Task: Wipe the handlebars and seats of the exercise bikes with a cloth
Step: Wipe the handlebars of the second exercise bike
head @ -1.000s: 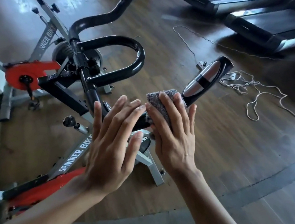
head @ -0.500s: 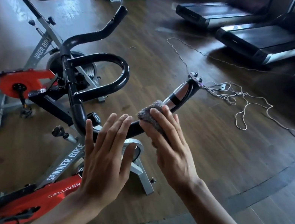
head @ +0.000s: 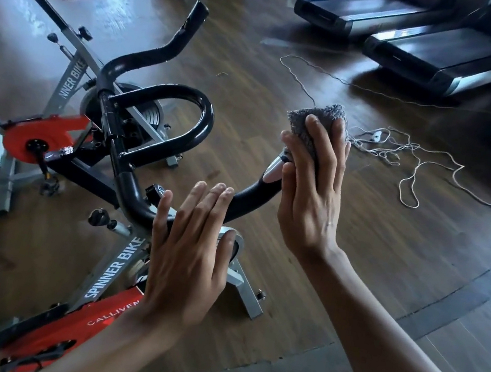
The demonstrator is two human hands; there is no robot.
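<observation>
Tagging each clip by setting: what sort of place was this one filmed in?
Most likely a gym: a spinner bike stands close by with a second bike behind it, and treadmills line the far side of the wooden floor.

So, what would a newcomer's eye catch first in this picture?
The two hands in the middle: the right hand presses a grey cloth on the tip of the black handlebar, the left hand is flat beside it. Then the red flywheel cover at the left and the tangled white cord on the floor, right.
</observation>
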